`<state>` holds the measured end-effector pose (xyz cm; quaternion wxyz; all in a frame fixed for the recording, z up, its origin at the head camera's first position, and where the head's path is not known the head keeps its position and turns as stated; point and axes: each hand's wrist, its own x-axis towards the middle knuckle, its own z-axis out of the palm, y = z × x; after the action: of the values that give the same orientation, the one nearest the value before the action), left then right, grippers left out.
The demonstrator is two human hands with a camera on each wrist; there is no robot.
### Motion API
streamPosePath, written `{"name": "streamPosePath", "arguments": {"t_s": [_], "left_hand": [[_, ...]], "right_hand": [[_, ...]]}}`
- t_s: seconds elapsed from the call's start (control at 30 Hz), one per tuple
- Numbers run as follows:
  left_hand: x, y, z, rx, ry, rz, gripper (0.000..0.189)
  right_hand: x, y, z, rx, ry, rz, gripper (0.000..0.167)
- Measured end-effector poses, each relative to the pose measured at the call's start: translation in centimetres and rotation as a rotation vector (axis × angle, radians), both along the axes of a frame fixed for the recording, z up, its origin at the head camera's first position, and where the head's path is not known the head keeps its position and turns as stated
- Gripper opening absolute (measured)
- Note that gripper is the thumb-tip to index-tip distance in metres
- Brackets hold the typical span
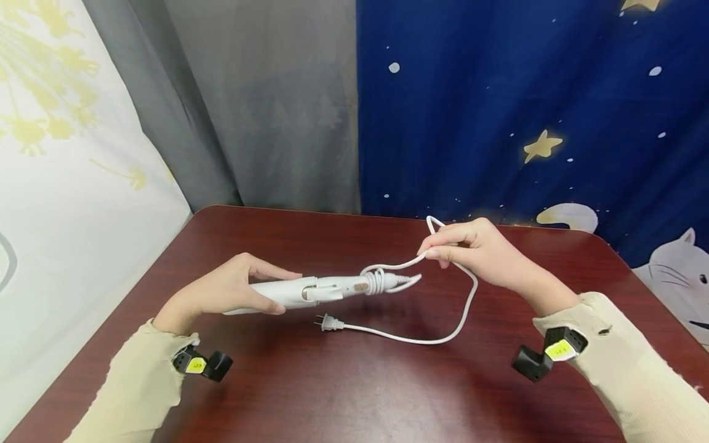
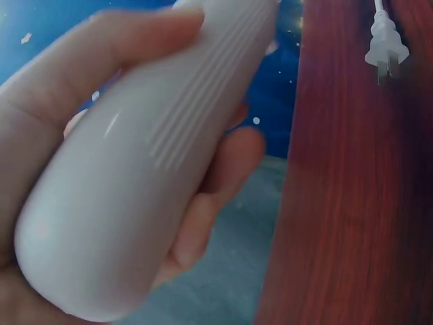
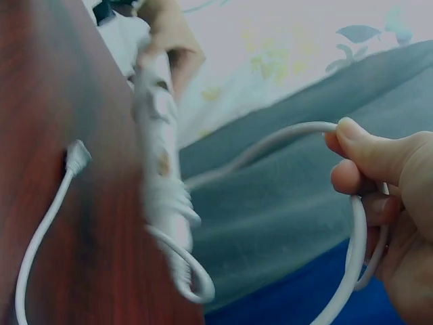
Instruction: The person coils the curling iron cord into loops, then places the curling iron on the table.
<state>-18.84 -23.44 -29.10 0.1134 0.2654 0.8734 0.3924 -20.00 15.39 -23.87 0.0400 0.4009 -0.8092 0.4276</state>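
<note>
A white hair curling iron (image 1: 293, 290) is held level above the table by my left hand (image 1: 224, 286), its thumb and fingers around the wide end. In the left wrist view the iron's rounded, ribbed body (image 2: 122, 203) fills the palm. Several turns of white cord (image 1: 375, 282) wrap the handle near its tail. My right hand (image 1: 487, 255) pinches the cord between thumb and fingertips, to the right of the handle. From there the cord loops down to a two-pin plug (image 1: 330, 322) below the iron, also seen in the right wrist view as a white plug (image 3: 78, 157).
A dark red wooden table (image 1: 354, 394) spreads beneath both hands. Behind it hang a grey curtain (image 1: 277, 111) and a blue star-patterned curtain (image 1: 471, 123). White patterned cloth (image 1: 72, 184) hangs on the left. Each sleeve carries a small black wrist camera (image 1: 559, 347).
</note>
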Motion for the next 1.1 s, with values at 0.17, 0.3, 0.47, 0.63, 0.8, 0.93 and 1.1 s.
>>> {"name": "streamPosePath", "arguments": {"t_s": [0.17,0.3,0.47,0.63,0.8,0.93,1.1], "left_hand": [[-0.2,0.3,-0.3,0.1,0.076,0.109,0.05],[-0.3,0.3,-0.4,0.189,0.104,0.191,0.051],[-0.2,0.4,-0.1,0.317,0.053,0.239,0.053],[0.2,0.9,0.3,0.453,-0.039,0.208,0.055],[0.7,1.7,0.8,0.496,-0.037,0.134,0.055],[1.2,2.3,1.1,0.505,-0.039,0.063,0.054],[1.8,2.7,1.2,0.497,-0.072,0.004,0.054]], "right_hand": [[1.2,-0.4,-0.3,0.001,-0.015,0.015,0.013],[1.4,-0.1,-0.9,0.002,-0.034,-0.066,0.013],[1.2,0.6,-2.5,-0.013,-0.113,-0.119,0.015],[0.6,0.7,-4.4,-0.033,-0.201,-0.053,0.019],[-0.3,0.2,-6.2,-0.068,-0.3,0.061,0.022],[-1.2,-0.5,-7.4,-0.088,-0.349,0.117,0.022],[-2.5,-1.3,-8.2,-0.07,-0.396,0.147,0.02]]}}
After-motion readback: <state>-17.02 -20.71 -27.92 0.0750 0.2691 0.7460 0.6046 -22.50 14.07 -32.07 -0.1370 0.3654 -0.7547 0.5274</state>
